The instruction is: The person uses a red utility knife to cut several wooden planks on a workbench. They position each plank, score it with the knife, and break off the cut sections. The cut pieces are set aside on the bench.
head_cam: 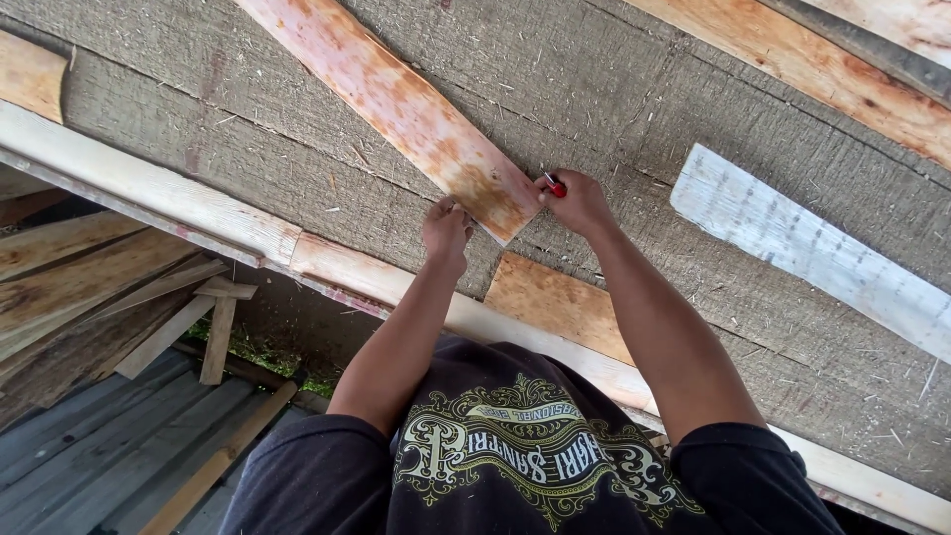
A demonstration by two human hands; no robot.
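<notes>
The big grey work surface fills most of the view. It looks rough and fibrous, like coarse felt or old pressed board, with many small bits of straw and chips on it. A pale wooden edge rail runs along its near side, from the left down to the right corner.

On this surface lies a long orange-stained plank, set at a slant. Its cut end is near the middle of the picture. The left hand is closed on the near-left corner of this end, fingers curled against the wood. The right hand is at the right corner of the same end, closed around a small red tool; only the tip of the tool shows, so I cannot tell what kind it is.

Right of the plank end, well apart, a whitish grey board lies flat. Just below the plank end, against the rail, there is a short brown plywood piece. Beyond the plank, at the top right, another long reddish plank crosses the corner.

Left of the rail, lower than the surface, old loose boards are piled, with some green grass between them and dark grey planking under them. The place looks like an outdoor wood yard in daylight.
</notes>
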